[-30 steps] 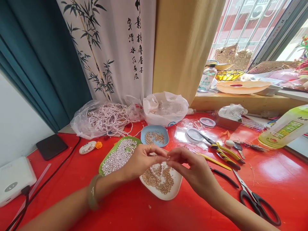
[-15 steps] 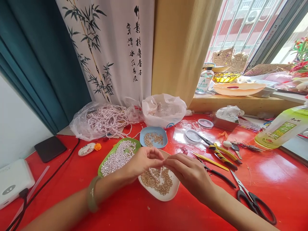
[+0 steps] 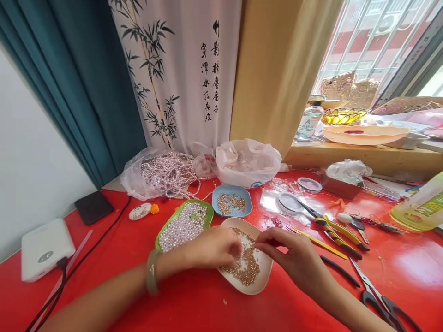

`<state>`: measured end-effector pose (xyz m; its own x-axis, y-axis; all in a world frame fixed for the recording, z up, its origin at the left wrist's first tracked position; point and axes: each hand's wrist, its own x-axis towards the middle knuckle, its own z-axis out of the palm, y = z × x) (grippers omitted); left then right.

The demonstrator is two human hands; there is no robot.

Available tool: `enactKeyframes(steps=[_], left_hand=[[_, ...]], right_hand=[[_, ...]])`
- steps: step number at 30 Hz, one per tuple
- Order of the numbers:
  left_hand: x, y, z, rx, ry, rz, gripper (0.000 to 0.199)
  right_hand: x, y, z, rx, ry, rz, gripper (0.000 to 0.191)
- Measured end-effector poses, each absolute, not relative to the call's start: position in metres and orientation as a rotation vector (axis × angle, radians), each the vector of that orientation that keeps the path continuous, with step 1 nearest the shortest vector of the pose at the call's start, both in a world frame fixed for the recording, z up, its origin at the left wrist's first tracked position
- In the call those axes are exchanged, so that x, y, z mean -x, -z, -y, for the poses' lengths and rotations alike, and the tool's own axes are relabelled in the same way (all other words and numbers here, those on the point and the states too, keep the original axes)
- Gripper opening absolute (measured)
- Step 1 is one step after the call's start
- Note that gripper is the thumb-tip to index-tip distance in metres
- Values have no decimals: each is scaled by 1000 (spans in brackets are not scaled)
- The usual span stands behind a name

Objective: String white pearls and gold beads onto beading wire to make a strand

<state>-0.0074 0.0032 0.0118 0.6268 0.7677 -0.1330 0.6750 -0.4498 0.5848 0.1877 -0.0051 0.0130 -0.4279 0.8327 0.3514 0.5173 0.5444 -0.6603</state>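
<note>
My left hand (image 3: 219, 246), with a pale green bangle (image 3: 151, 273) on its wrist, is over the left side of a white plate (image 3: 261, 276). Its fingers are curled closed, and whatever they hold is hidden. Gold beads (image 3: 247, 272) lie loose on that plate. At the plate's right rim my right hand (image 3: 292, 251) has thumb and forefinger pinched together; anything between them is too small to make out. Beyond my left hand, a green tray (image 3: 210, 213) holds white pearl beads (image 3: 183, 228). Behind the plate stands a blue dish (image 3: 215, 196) with more gold beads (image 3: 231, 204).
On the right lie yellow-black pliers (image 3: 328, 230), yellow tweezers (image 3: 321, 242) and black-handled scissors (image 3: 377, 295). A bag of pearl strands (image 3: 166, 173) and a white plastic bag (image 3: 247, 163) stand at the back. A cable (image 3: 100, 240) runs along the left beside a white device (image 3: 46, 249).
My hands, together over the plate before, have moved apart. The left has turned down toward the beads. The white strand seen under them is now hidden. The view has shifted left.
</note>
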Motion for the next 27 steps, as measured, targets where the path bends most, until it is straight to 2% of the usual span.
enactKeyframes(steps=[5,11,22,27], left_hand=[[6,-5,-3,-2337,-190,-1145,7],[6,-4,-5,-2246,-325,-1141,10],[-4,-15,-5,-1740,-857,-1248,5],[-11,-15,3,-1535,-928,-1036,8]], right_hand=[[-191,-4,7,1167,-1023,1875,17],[-187,10,12,1141,-1379,1672,15],[-184,14,14,1113,-1522,1502,15],[-180,9,18,1069,-1630,1412,30]])
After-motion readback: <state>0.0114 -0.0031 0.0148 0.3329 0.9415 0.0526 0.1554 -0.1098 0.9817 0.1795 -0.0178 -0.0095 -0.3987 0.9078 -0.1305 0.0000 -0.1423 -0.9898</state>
